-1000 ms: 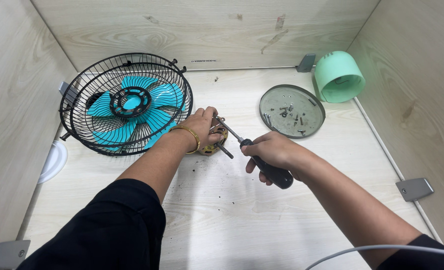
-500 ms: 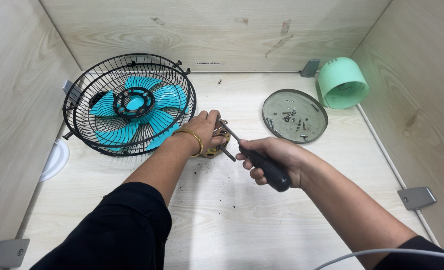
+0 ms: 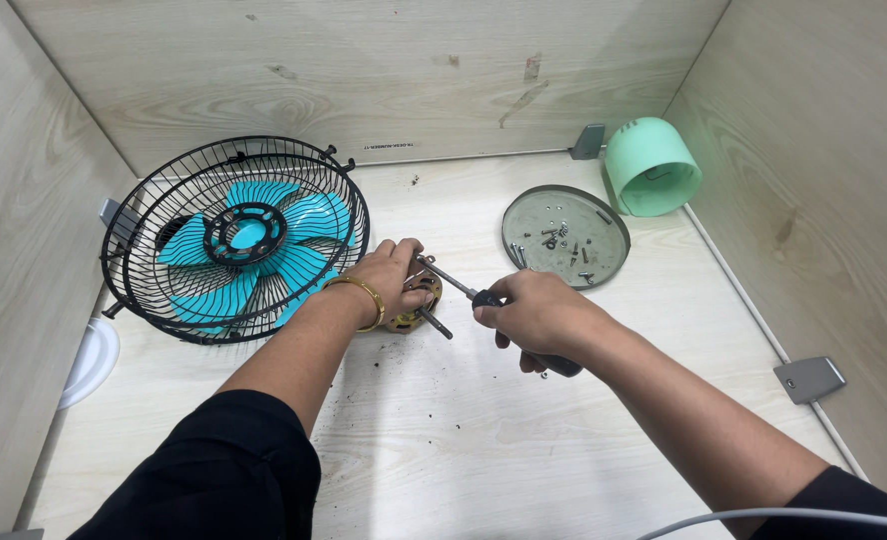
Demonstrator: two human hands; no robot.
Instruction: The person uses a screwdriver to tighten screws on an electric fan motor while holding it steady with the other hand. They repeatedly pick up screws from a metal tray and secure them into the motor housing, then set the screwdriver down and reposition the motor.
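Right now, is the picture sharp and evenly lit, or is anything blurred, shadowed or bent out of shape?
Head view: even, soft light, no harsh glare; faint shadows under the left hand and right hand. The fan and round metal lid look sharp. The black sleeve at the bottom edge is soft, and the wooden walls splay outward from wide-lens distortion.

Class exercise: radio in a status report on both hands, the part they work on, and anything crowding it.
Left hand clamps small motor part. Right hand grips screwdriver, tip at the part. Caged fan close at left; screw-filled round plate stands apart.
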